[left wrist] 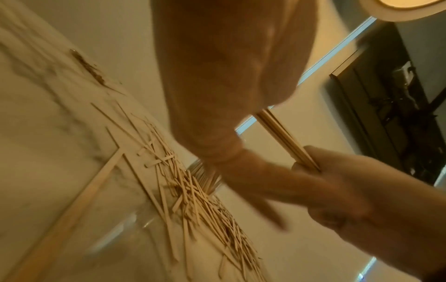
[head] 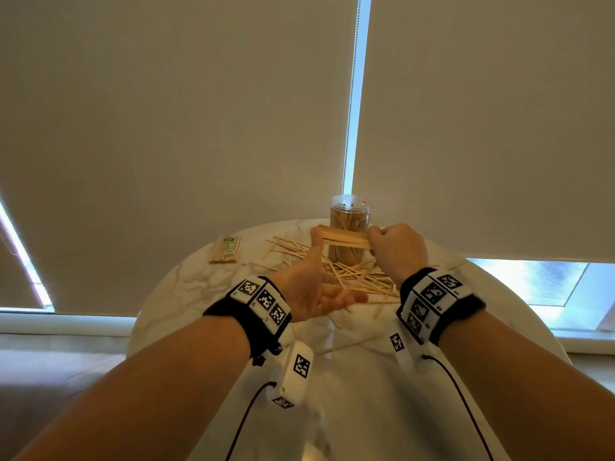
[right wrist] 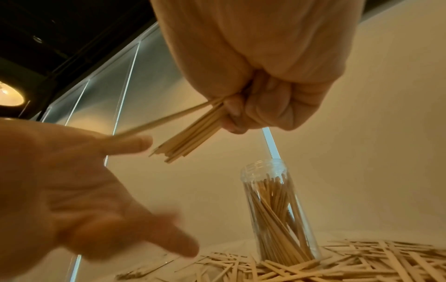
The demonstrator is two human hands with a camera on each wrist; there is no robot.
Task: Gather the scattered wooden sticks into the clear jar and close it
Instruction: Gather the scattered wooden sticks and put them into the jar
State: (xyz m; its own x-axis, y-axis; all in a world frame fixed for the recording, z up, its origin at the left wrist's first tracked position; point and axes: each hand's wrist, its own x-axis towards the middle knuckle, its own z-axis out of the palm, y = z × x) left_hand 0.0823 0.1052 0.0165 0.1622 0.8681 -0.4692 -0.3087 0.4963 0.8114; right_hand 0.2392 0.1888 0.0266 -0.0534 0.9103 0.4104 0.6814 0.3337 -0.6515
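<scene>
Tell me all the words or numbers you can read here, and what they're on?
None can be read.
Packet of sticks on the table: a green label, too small and blurred to read.
Left wrist band: black-and-white square code patterns; tiny marks beside them too small to read.
Right wrist band: the same patterns, also unreadable.
Clear jar: no label shows.

Dim warm indoor light; daylight glows through blind gaps (head: 356, 94); wrist views motion-blurred, wide-angle edges bent; ceiling lamp (right wrist: 9, 95) flares.

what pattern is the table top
White marble with faint grey veins, clearest in the head view.
</scene>
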